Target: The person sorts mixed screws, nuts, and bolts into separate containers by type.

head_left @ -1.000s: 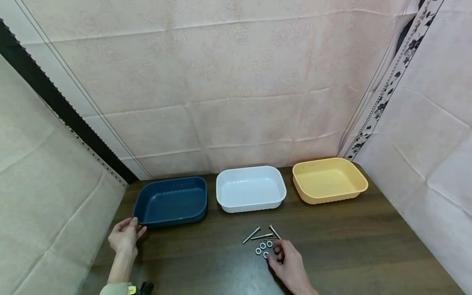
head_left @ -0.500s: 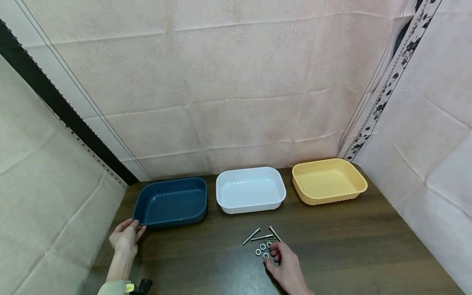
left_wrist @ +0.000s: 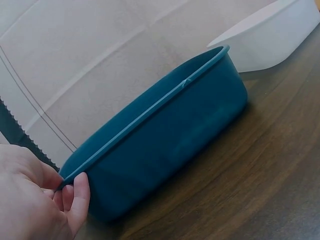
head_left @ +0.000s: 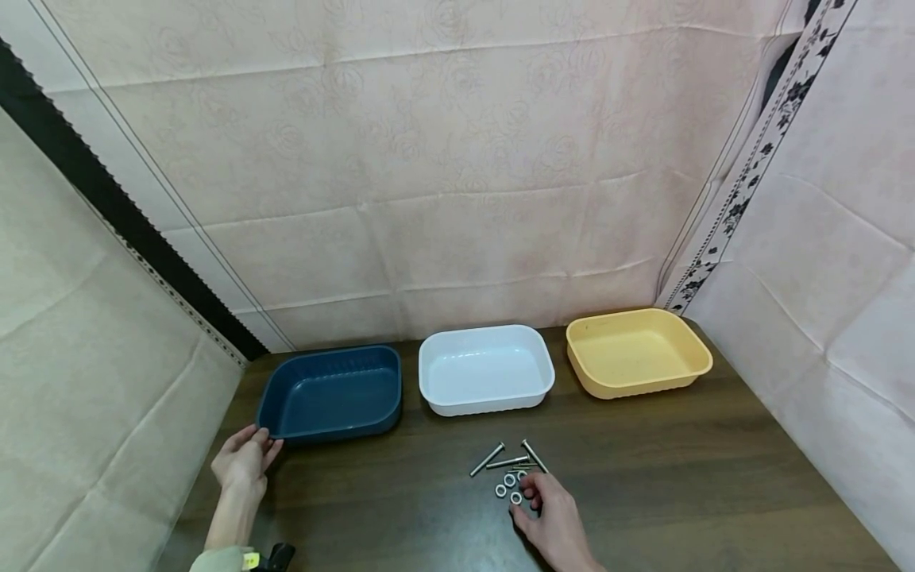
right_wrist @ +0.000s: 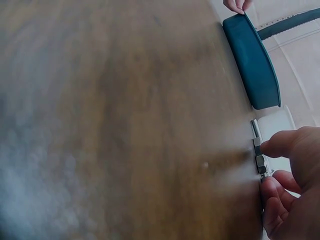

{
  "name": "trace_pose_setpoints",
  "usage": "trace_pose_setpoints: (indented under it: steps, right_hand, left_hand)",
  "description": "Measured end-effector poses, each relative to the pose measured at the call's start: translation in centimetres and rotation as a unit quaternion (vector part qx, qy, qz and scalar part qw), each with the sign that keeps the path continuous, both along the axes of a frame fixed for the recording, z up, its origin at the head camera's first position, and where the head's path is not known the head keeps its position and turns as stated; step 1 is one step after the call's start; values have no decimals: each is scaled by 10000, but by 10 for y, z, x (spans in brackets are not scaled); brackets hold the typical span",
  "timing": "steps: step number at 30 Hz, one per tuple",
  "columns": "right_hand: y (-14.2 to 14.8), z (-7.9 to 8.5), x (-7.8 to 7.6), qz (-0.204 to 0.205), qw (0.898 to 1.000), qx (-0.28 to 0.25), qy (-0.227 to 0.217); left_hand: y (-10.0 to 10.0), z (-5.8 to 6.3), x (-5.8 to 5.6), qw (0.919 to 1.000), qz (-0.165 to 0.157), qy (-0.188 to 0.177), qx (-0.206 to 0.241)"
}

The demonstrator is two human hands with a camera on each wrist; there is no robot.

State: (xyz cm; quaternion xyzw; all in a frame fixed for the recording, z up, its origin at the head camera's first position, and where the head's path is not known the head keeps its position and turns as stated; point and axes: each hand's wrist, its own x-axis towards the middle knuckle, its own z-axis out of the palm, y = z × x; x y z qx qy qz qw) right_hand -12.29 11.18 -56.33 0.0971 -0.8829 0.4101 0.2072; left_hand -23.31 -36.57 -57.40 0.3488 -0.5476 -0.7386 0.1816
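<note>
At the near left corner of the dark blue plastic tray [head_left: 332, 395], my left hand [head_left: 241, 465] pinches the rim between thumb and fingers; the left wrist view shows this grip up close. My right hand [head_left: 556, 520] is low over a small pile of hardware on the table. Its thumb is at a hex nut [head_left: 516, 498], and its bent fingers are by another nut [head_left: 522, 476], with a gap between thumb and fingers. Several silver bolts [head_left: 488, 459] lie just beyond the nuts. The right hand partly covers the pile's right side.
A white tray [head_left: 488, 403] stands behind the pile, and a yellow tray [head_left: 639, 388] is to its right. All the trays sit along the back of the brown wooden table [head_left: 400, 508]. Pale cloth walls [head_left: 457, 159] enclose the table behind and at both sides.
My right hand has shifted slightly left, its thumb moving to the near side of the nearest nut. The left hand stays on the blue tray's rim. The trays look unmoved.
</note>
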Motion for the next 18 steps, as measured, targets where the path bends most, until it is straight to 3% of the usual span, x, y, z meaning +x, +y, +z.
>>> trace_pose_setpoints:
  steps: [7, 18]
  right_hand:
    - [0, 0, 0, -16, 9999, 106, 8]
    - [-1, 0, -1, -18, 9993, 357, 139]
  left_hand:
    - [-3, 1, 0, 9999, -57, -60, 87]
    - [-4, -8, -1, 9997, -94, 198, 141]
